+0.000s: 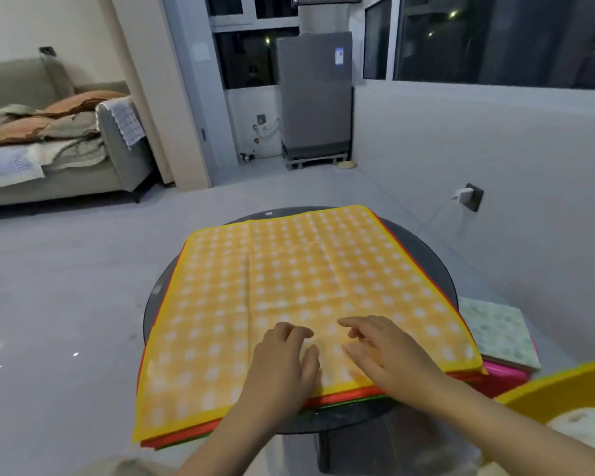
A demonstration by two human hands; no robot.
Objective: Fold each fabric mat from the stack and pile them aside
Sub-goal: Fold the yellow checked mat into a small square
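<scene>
A stack of fabric mats (220,429) lies spread flat on a round dark table (423,255), large enough that its corners hang past the table's rim on the near left and the right; red and green edges of the lower mats show under the top one along the near side. The top mat (289,286) is yellow-orange with a grid of pale white spots and a plain yellow border, and it carries visible crease lines running across and along it. Both hands are over the near middle part of this mat, side by side and close together. The left hand (279,362) rests palm down on the cloth with its fingers bent at the knuckles, the fingertips pressing into the fabric; whether any cloth is caught under them cannot be told. The right hand (382,352) sits just beside it with fingers spread and loosely extended (they are blurred, so their exact contact with the mat is unclear), holding nothing that shows. To the right of the stack, lower than the tabletop, a folded pale green patterned mat (498,334) lies on top of a pink object (502,376). At the near right edge a yellow rim (543,383) of something round cuts into view. Further back stand a grey sofa (117,166) heaped with cushions and cloths, a tall grey appliance (315,94) by the dark windows, and a white charger (462,193) plugged into a wall socket
</scene>
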